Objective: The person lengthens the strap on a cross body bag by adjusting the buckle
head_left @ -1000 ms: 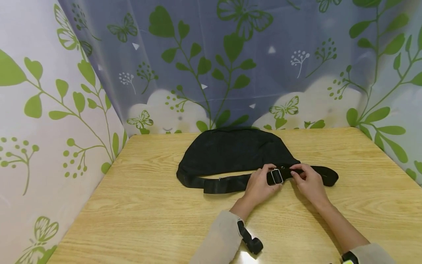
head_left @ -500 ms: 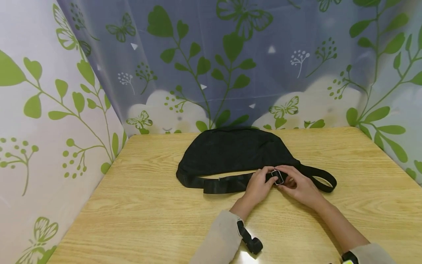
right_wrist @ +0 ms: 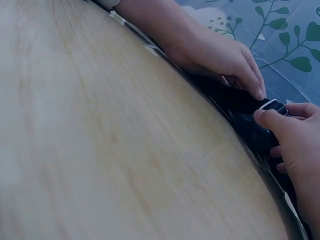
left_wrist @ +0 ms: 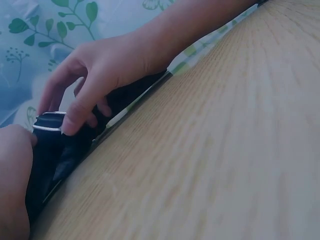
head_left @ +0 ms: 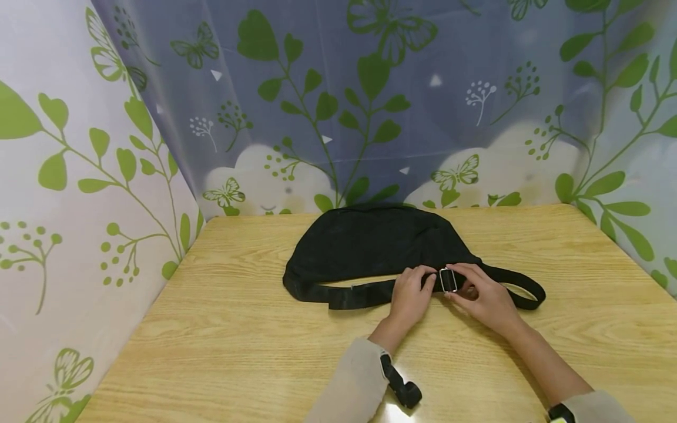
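Note:
A black waist bag point(head_left: 375, 244) lies flat at the back of the table, its black strap point(head_left: 365, 296) running along the near side. On the strap sits a silver metal slide buckle point(head_left: 448, 280). The right hand point(head_left: 489, 299) pinches the buckle between thumb and fingers, which the left wrist view also shows. Just left of it, the left hand point(head_left: 411, 296) grips the strap, fingertips close beside the buckle point(right_wrist: 273, 106). Part of the strap is hidden under both hands. Right of the right hand, the strap curves back in a standing loop point(head_left: 529, 291).
The wood-grain table point(head_left: 238, 352) ends at a patterned cloth backdrop point(head_left: 338, 106) right behind the bag. A similar cloth point(head_left: 79, 205) hangs along the left side. A black band point(head_left: 399, 382) dangles from the left sleeve.
The right hand has moved left from the strap onto the buckle, and the strap at the right has opened into a loop. Lately the buckle has shifted slightly right, the left fingers coming off it.

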`<action>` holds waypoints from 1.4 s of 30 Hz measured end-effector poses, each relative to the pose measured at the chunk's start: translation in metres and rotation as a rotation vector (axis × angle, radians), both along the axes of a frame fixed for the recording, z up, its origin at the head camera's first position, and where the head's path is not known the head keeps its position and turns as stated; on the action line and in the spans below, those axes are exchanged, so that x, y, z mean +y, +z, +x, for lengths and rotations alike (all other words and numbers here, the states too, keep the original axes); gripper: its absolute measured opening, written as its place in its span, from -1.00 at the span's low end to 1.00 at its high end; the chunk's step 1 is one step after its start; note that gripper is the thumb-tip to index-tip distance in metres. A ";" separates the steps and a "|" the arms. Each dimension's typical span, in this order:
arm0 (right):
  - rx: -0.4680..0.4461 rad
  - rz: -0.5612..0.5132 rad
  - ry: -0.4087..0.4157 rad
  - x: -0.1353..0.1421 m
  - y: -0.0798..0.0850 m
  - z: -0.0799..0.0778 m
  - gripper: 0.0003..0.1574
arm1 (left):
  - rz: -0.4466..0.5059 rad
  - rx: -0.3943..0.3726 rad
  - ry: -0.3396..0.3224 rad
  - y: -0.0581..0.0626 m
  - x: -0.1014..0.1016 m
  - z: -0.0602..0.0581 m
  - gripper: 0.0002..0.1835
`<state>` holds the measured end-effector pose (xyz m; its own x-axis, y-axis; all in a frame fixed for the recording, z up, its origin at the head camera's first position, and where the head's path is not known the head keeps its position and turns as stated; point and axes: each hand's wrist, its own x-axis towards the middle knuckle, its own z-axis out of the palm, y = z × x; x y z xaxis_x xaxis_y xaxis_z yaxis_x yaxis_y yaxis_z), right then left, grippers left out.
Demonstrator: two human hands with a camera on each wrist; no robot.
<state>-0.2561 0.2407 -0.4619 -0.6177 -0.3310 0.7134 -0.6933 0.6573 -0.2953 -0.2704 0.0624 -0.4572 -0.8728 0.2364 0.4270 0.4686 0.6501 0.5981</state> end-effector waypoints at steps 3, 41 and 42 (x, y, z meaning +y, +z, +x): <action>0.003 -0.037 -0.012 0.000 0.001 0.000 -0.20 | 0.011 0.048 0.055 -0.001 0.000 -0.001 -0.84; -0.139 -0.144 0.036 -0.001 0.001 0.002 -0.22 | 0.100 0.051 -0.036 -0.002 -0.001 -0.002 -0.83; -0.133 -0.155 0.028 -0.001 0.001 0.002 -0.22 | 0.102 0.059 -0.025 -0.003 -0.001 -0.002 -0.83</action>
